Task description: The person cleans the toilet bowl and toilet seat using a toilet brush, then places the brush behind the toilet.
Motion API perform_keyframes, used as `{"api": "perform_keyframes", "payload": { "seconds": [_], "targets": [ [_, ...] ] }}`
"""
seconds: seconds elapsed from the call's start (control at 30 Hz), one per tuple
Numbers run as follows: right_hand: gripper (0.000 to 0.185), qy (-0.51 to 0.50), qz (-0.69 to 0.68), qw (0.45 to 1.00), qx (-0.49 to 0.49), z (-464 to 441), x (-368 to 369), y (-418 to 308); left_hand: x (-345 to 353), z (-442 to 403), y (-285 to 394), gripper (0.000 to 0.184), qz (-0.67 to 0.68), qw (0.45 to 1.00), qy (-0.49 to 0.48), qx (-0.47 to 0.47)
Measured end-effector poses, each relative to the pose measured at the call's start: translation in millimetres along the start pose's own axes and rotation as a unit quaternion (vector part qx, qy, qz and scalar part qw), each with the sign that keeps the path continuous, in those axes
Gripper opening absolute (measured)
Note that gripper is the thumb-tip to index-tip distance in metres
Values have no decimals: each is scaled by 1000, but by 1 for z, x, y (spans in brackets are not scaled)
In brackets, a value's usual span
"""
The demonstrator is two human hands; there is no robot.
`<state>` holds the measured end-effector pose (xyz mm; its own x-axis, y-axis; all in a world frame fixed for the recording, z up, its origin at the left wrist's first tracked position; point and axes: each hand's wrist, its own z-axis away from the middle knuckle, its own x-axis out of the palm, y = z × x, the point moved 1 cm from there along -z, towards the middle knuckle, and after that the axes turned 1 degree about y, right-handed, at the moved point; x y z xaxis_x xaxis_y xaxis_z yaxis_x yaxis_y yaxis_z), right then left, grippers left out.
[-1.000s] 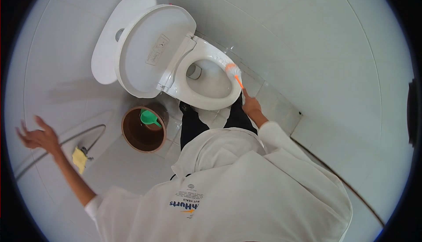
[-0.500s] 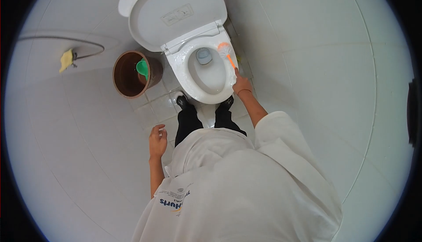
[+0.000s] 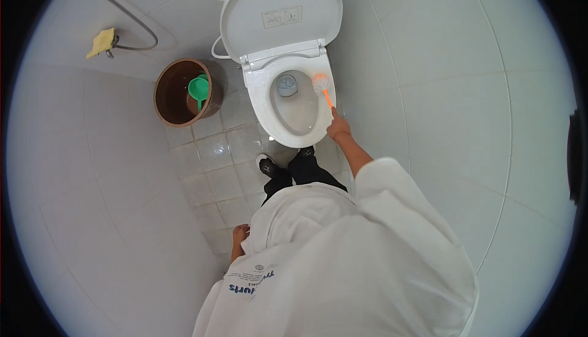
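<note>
"What are the two hands doing?"

"The right hand [image 3: 339,127] is closed round the handle of one orange-and-white brush [image 3: 321,84]. The left hand [image 3: 241,233] hangs beside the white shirt [image 3: 349,257], its fingers curled and partly hidden — I can't tell whether they grip anything."

"Where exactly is the brush?"

"Its head is at the right side of the seat of the one toilet [image 3: 262,98], though I can't tell how firmly it presses. The single lid [image 3: 285,37] stands raised behind."

"And further out?"

"Two feet on the floor [image 3: 214,147], in front of the toilet. To the left stands one brown bucket [image 3: 215,96] with a green dipper [image 3: 198,89] inside; more green shows behind that dipper, so I won't swear to just one. Beyond, one yellow cloth [image 3: 101,43] is at the wall, near one grey hose [image 3: 139,25]."

"What's different from a second ago?"

"The left hand was flung out wide then, fingers spread; now it's down by the body. The feet are closer together than half a second ago. The brush head — same side of the seat throughout."
</note>
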<state>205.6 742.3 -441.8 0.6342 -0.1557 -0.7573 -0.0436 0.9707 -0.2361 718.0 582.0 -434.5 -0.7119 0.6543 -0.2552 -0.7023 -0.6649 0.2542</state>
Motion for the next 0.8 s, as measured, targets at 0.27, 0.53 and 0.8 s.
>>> {"api": "perform_keyframes", "payload": {
  "seconds": [0.27, 0.53, 0.8],
  "targets": [
    [65, -18, 60, 998, 19, 64, 28, 42, -50, -7, -19, 39, 172, 984, 54, 0],
    [76, -35, 47, 998, -18, -2, -4, 26, -4, 23, -23, 49, 307, 930, 197, 48],
    [78, -50, 12, 998, -38, -48, -48, 7, 97, 80, -60, 47, 180, 972, 150, 30]
  ]
}}
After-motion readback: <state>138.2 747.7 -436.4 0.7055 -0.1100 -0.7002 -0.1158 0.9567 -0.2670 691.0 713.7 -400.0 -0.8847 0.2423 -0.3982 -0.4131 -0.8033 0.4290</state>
